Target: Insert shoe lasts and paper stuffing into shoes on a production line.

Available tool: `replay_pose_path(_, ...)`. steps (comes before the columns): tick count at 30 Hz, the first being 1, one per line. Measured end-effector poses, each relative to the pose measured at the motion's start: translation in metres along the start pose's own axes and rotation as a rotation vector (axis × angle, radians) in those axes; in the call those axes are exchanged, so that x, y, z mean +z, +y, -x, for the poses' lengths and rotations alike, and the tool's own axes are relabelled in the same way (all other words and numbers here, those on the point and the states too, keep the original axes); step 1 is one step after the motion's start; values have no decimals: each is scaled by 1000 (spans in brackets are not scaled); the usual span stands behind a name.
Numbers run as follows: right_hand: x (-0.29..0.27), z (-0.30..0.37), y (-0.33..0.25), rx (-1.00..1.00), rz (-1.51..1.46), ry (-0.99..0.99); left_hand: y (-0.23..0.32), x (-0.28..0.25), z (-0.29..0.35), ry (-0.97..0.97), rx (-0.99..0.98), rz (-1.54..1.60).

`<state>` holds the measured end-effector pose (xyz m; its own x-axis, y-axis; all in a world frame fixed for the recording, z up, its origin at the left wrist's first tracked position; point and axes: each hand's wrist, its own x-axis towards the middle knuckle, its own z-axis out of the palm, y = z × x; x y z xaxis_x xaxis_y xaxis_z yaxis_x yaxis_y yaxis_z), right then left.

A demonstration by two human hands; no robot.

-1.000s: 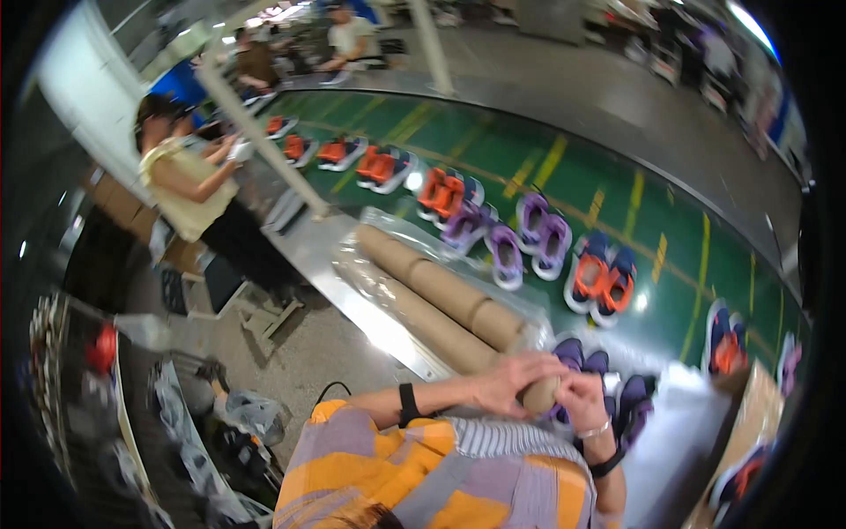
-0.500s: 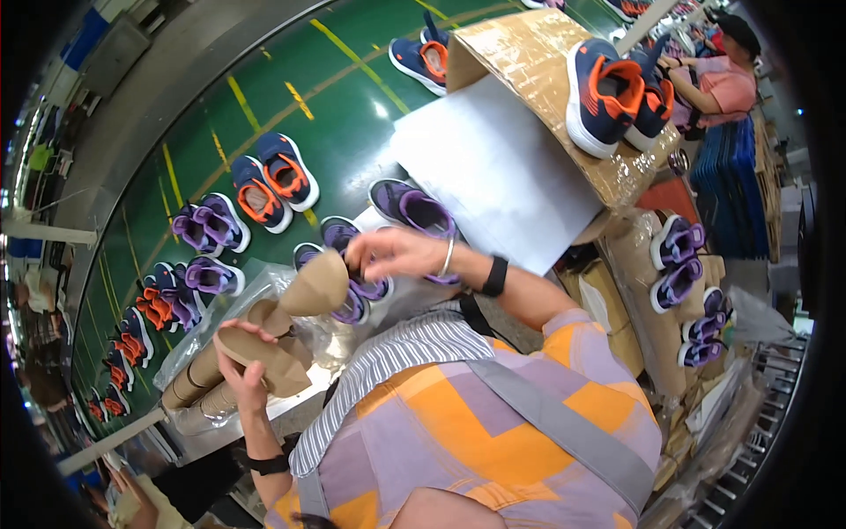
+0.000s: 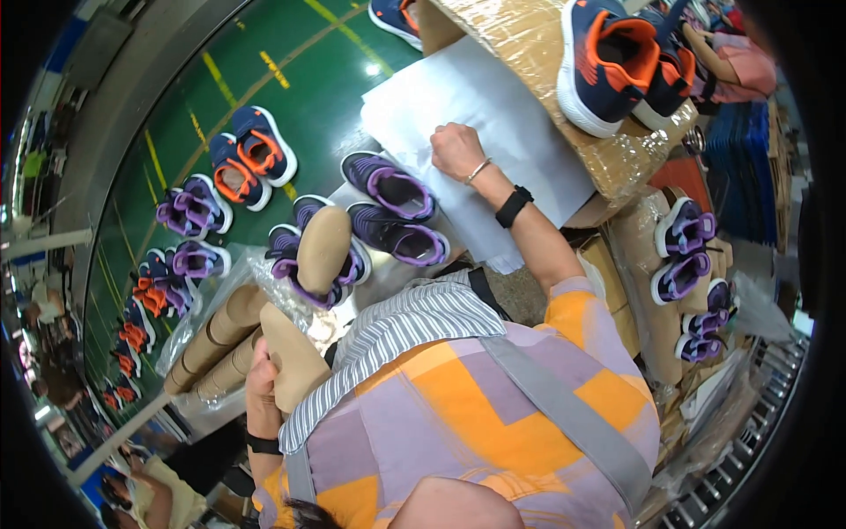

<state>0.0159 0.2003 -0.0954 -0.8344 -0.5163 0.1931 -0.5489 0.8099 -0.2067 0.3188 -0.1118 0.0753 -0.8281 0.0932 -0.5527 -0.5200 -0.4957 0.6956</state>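
Observation:
My left hand (image 3: 261,372) is closed around a brown molded paper shoe insert (image 3: 296,357), beside nested stacks of the same inserts (image 3: 218,339) in clear plastic. Another brown insert (image 3: 322,249) rests on a pair of dark shoes with purple trim (image 3: 359,263), partly covering them. My right hand (image 3: 458,152) is over a pile of white paper sheets (image 3: 520,115), fingers curled in; whether a sheet is pinched in them is hidden. Between my hands, a second pair of purple-trimmed shoes (image 3: 390,187) stands close to the paper.
A taped cardboard box (image 3: 502,31) carries navy and orange shoes (image 3: 606,66) at the upper right. More shoe pairs (image 3: 253,157) stand along the green surface (image 3: 300,97). Purple shoes (image 3: 683,251) sit on the right; a roller conveyor (image 3: 749,450) runs at lower right. Other people are nearby.
My right hand has moved from beside the loose insert up and right to the white paper. That insert now lies on the purple-trimmed shoes. My left hand has turned its insert and drawn it closer.

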Motion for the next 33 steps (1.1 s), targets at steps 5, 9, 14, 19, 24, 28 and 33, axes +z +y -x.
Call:
replay_pose_path(5,-13,8,9,166,-110,-48,31,22,-70,-48,171,-272)
replay_pose_path(9,-7,19,27,273,-446,134,55,85,-139,-48,324,-364)
replay_pose_path(14,-21,23,42,673,-1674,164,42,135,-217,-43,503,-390)
replay_pose_path(19,-81,17,-12,570,-1888,413,5,151,-280,97,768,-758)
replay_pose_path(24,-92,-23,-62,-174,-535,679,2,152,-258,75,521,-1073)
replay_pose_path(28,-176,-13,-52,-134,-759,370,29,110,-247,-387,541,-1022)
replay_pose_path(33,-195,-40,-49,-382,-223,576,52,144,-183,-1072,405,-1709)
